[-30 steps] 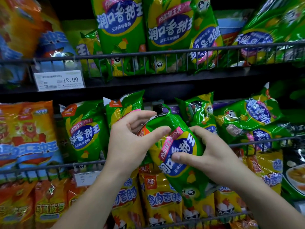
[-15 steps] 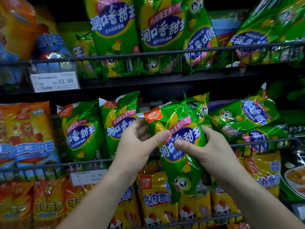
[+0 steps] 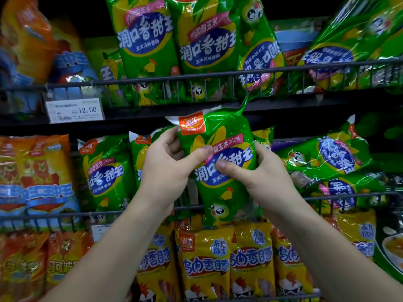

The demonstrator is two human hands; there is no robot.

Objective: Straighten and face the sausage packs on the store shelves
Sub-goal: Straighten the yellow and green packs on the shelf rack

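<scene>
We hold one green sausage pack (image 3: 224,131) out in front of the middle shelf, at the centre of our view. It is nearly upright, with its printed face toward us. Our left hand (image 3: 168,164) grips its edge at nine o'clock, thumb laid across the label and fingers curled behind. Our right hand (image 3: 263,179) takes the edge at three o'clock the same way, thumb pressed on the blue oval. Both grips are closed on the pack, one on each side, which we judge lets us turn it square and stops the soft film from folding. Its lower end covers the wire rail (image 3: 43,216) at six o'clock, so it looks not yet seated behind it.

At nine o'clock from it, the upright green packs (image 3: 104,173) stand behind the rail with labels forward, and we judge that this is the row it should join. At three o'clock, the slumped green packs (image 3: 331,155) lie on their sides with labels turned sideways and seem to need the same treatment. Yellow packs (image 3: 205,262) stand on the shelf below at six o'clock. A price tag (image 3: 75,110) hangs on the shelf edge at ten o'clock.
</scene>
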